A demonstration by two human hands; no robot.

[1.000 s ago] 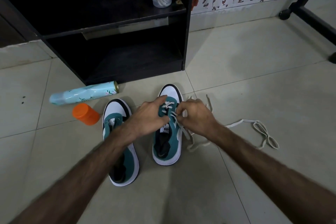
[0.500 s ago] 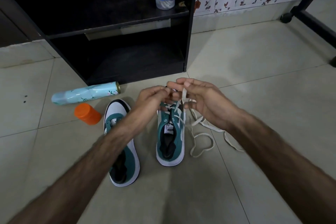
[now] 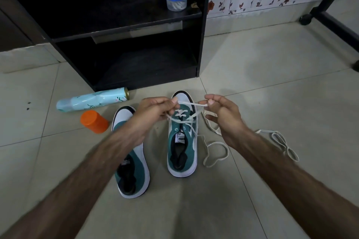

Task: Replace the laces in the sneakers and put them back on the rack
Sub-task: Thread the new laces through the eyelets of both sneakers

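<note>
I see my left hand [image 3: 155, 111] and right hand [image 3: 221, 116] each pinching the white lace [image 3: 191, 104], stretched between them above the right sneaker [image 3: 182, 141]. Both sneakers stand on the floor [image 3: 272, 83] before the rack [image 3: 136, 25], the left sneaker [image 3: 134, 169] unlaced.

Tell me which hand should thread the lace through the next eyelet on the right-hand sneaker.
Probably the right hand. It pinches the lace near its free stretch, and the slack lies on the floor on its side of the sneaker. The left hand also grips the lace, steadying it over the toe.
</note>
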